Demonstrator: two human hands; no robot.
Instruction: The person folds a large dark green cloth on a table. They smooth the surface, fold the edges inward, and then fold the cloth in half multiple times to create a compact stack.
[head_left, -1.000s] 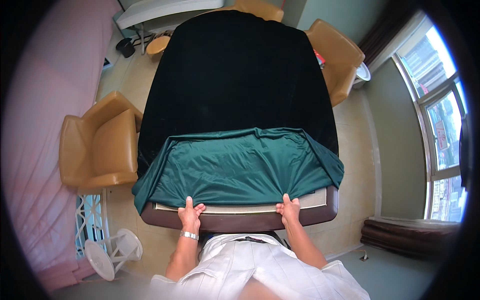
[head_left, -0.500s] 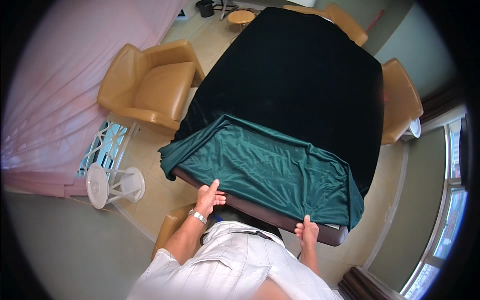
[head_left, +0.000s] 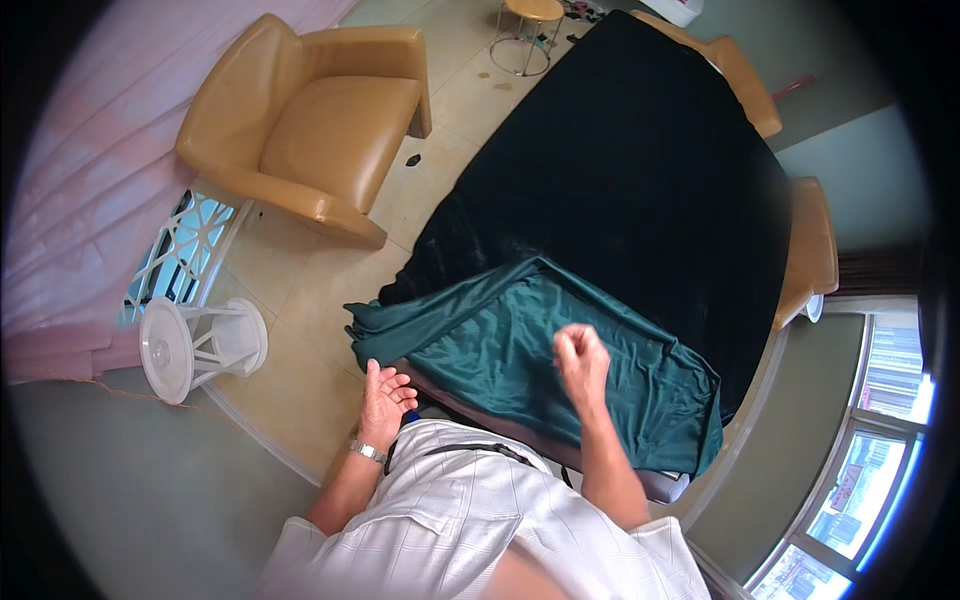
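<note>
A table is draped in a large black cloth. Over its near end the cloth is folded back, baring a shiny, wrinkled dark green cloth side. Along the front, the brown padded edge of the table peeks out beneath the green. My left hand, with a metal watch on the wrist, is at the near left corner, fingers apart and thumb up, holding nothing. Above the green part hovers my right hand, its fingers curled in; I see nothing in them.
A tan armchair stands to the left of the table, with a white spool-shaped stool nearer me. More tan chairs line the right side. A small round wooden stool is at the back. A pink curtain hangs at left.
My right hand has left the table's front edge, rising up and inward over the green cloth with fingers curling. My left hand has shifted left toward the corner. The view has moved too.
</note>
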